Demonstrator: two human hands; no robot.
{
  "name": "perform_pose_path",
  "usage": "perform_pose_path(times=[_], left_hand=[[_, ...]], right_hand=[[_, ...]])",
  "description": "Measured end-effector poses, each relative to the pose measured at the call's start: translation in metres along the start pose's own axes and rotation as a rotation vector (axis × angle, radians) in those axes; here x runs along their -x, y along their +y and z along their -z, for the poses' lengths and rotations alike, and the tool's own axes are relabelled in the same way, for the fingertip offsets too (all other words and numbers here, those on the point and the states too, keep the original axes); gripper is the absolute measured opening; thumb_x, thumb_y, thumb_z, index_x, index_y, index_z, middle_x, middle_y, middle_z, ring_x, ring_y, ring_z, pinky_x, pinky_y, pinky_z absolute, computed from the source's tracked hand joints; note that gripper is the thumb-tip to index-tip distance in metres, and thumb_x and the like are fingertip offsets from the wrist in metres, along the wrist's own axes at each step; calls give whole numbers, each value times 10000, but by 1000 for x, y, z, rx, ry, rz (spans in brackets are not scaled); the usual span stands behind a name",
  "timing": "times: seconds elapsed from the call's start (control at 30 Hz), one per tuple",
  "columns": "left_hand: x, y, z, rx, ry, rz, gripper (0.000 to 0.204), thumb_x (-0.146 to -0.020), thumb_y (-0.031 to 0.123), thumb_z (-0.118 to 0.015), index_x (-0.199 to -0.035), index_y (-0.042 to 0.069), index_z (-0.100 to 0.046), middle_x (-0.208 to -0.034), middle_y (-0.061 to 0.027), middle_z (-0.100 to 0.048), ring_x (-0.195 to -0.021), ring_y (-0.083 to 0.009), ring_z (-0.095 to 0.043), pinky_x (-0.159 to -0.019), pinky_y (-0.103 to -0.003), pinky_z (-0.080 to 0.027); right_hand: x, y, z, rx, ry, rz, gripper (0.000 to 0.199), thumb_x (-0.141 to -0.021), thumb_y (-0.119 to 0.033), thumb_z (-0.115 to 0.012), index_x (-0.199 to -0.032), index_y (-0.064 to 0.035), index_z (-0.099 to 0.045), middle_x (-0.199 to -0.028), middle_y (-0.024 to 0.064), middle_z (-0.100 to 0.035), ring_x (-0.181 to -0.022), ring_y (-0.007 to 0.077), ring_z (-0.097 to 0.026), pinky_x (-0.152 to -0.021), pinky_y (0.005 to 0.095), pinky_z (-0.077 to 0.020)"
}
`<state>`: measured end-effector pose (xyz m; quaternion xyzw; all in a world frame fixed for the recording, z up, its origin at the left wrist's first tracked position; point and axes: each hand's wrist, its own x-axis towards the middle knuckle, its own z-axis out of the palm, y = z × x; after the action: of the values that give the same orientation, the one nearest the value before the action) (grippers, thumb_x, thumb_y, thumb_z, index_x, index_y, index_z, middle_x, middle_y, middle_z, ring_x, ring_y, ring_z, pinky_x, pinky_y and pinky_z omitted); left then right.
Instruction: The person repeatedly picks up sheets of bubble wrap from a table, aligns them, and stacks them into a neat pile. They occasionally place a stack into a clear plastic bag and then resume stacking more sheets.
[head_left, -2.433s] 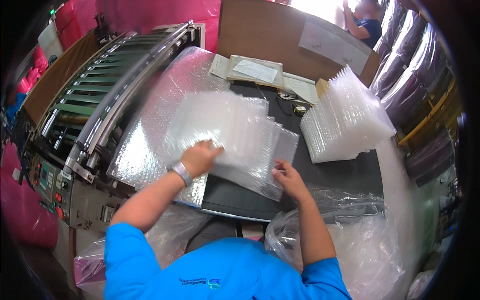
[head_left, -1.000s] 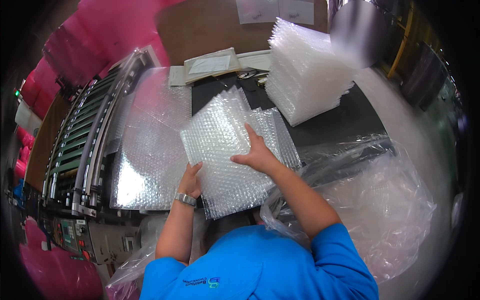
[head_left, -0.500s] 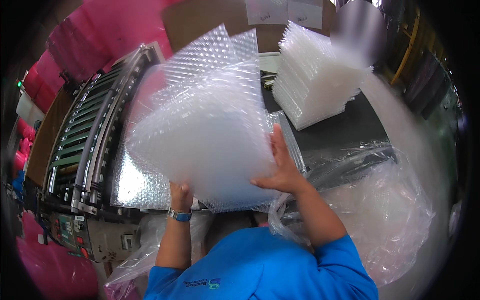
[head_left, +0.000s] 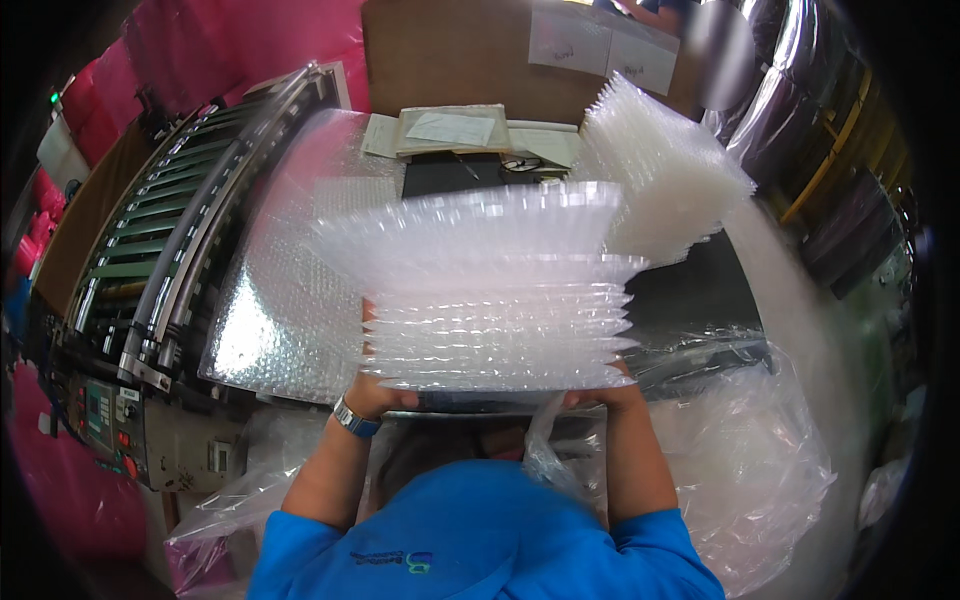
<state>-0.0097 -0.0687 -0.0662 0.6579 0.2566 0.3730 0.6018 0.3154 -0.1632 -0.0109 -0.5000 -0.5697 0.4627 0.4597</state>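
Note:
Between my two hands is a thick stack of clear bubble wrap bags [head_left: 500, 330], its layered edges facing me and its upper sheets fanned and blurred. My left hand [head_left: 376, 385], with a watch on the wrist, grips the stack's left side, thumb at the near edge. On the opposite side my right hand [head_left: 607, 388] is closed round the near right corner; most of its fingers are hidden by the stack. A second pile of bubble wrap bags [head_left: 670, 180] stands at the back right. Under and left of my stack lies a flat bubble wrap sheet [head_left: 275, 290].
A roller machine [head_left: 170, 240] with a control box [head_left: 120, 420] runs along the left. Papers and a folder [head_left: 450, 128] lie at the table's back, before a brown board [head_left: 450, 50]. Crumpled clear plastic [head_left: 720, 460] hangs at the near right. Pink rolls [head_left: 240, 45] stand behind.
The stack has been turned from a fanned, tilted position to one with its layered edges toward me. My right hand has moved down to the near right corner; the papers behind now show.

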Motion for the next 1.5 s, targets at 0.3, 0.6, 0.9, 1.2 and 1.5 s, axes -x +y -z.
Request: perform_pose_path(times=[0.3,0.6,0.9,1.2,1.5], left_hand=[[-26,25,-19,54,143,-95,760,-630,421,-748,-1192,9,-445,-1165,-134,-514,-1083,-237,-484,-889,-385,-420],[-40,107,-37,508,-126,-142,714,-831,350,-559,-1366,33,-207,-1285,-138,-399,-1176,-204,-384,-983,-329,-298],[-31,89,-44,456,23,68,447,-913,210,-417,-1293,-15,-347,-1211,-131,-475,-1126,-181,-434,-964,-305,-338],[-33,102,-38,445,47,179,421,-913,226,-445,-1242,-32,-411,-1057,-77,-569,-891,-130,-548,-791,-277,-442],[-65,74,-34,-379,396,-88,297,-918,310,-437,-762,63,-491,-636,17,-465,-581,-70,-432,-538,-218,-388]], right_hand=[[-14,-18,-30,-113,253,34,813,-506,-156,-826,-1196,-14,-421,-1081,112,-534,-1003,245,-507,-885,348,-413],[-28,4,-8,-1034,87,63,824,-654,-474,-685,-1263,-22,-362,-1191,154,-484,-1070,312,-497,-886,446,-438],[-18,20,-24,-1027,224,-22,846,-663,-511,-674,-1283,-40,-344,-1222,147,-462,-1090,307,-473,-906,444,-417],[-18,25,-33,-1045,240,-16,854,-655,-522,-679,-1276,-36,-352,-1211,132,-473,-1092,290,-476,-910,427,-418],[-9,13,-33,-931,172,-62,802,-692,-482,-666,-1268,-19,-355,-1212,146,-472,-1085,299,-483,-899,425,-427]])
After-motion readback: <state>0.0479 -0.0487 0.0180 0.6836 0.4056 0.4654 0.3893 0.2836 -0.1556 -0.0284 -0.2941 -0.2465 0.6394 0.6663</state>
